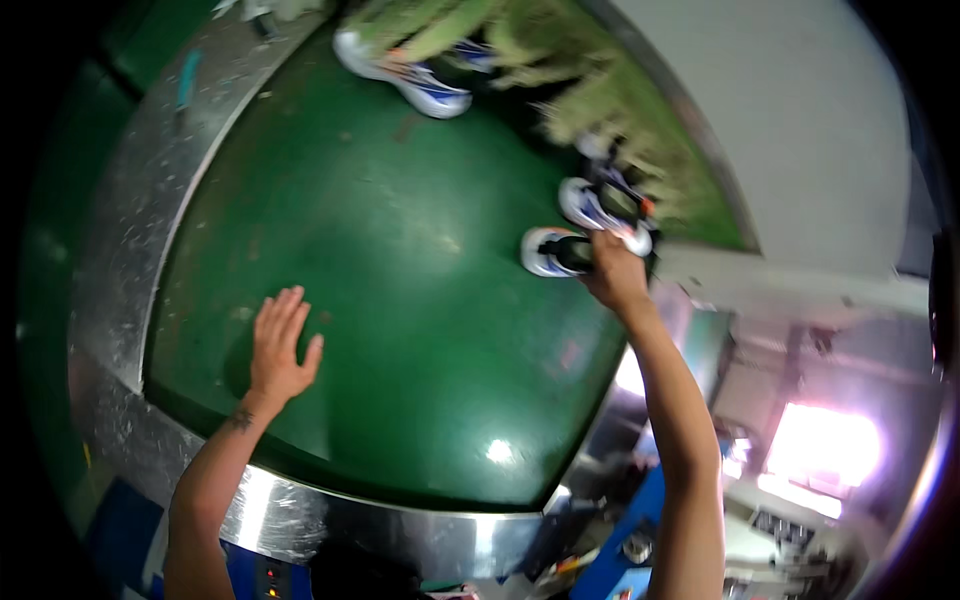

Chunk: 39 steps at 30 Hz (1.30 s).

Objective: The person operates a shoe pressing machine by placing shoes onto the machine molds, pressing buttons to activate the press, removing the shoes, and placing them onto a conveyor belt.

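My right hand (615, 268) reaches out to the far right and is closed on the heel end of a white and blue sneaker (548, 252) with a dark opening. Right beyond it lies another white and blue sneaker (592, 205) with orange touches; the hand overlaps its near edge, and I cannot tell if it touches that one too. My left hand (282, 345) hovers over or rests on the left part of the green surface (400, 300), fingers stretched out, holding nothing. At the far edge, another white and blue sneaker (425, 90) sits partly under the fringe.
A yellowish-green fringe curtain (600, 90) hangs along the far right side, with a grey-white housing (790, 110) behind it. A metal rim (150, 230) borders the green surface on the left and front. A teal object (187, 78) lies on the rim. Blue equipment (630, 530) stands at the lower right.
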Available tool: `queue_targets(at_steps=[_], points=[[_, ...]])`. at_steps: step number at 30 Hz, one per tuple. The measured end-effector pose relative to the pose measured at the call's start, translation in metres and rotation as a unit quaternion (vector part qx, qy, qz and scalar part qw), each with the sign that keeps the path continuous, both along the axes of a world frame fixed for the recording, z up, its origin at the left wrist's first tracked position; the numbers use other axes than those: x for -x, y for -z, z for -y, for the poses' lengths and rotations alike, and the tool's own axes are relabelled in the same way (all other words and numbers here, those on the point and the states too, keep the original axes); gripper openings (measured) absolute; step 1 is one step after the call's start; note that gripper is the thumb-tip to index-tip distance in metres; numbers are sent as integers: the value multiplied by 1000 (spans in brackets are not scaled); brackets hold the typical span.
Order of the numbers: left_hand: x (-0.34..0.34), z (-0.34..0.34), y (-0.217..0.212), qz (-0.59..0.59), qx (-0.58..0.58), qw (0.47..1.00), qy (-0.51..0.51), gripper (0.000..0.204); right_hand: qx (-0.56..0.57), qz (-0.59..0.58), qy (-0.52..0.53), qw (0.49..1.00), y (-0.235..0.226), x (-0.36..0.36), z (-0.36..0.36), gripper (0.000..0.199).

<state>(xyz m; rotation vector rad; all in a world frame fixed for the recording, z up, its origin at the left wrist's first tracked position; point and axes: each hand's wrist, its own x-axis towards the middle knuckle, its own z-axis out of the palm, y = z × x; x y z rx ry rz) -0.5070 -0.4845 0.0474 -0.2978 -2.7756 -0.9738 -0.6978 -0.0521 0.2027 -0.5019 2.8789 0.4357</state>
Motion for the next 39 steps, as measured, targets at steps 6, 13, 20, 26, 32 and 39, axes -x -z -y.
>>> queue_targets(at_steps=[6, 13, 20, 26, 32, 39], points=[[-44, 87, 15, -8, 76, 996, -46, 42, 177, -28, 20, 984, 54, -63, 110, 43], [-24, -3, -18, 175, -123, 977, -23, 63, 526, 183, 542, 629, -35, -366, 151, 69], [-122, -102, -200, 692, -383, 531, 303, 70, 438, -92, -57, 893, -168, -443, 125, 61], [-210, -169, -254, 542, -551, 496, 396, 71, 762, -113, 328, 547, -126, -599, 141, 89], [-330, -272, -243, 525, -499, 593, 352, 49, 718, -243, 380, 530, -141, -668, 78, 51], [-320, -405, -249, 242, -318, 795, 457, 35, 796, -311, 449, 260, -105, -755, 15, 40]])
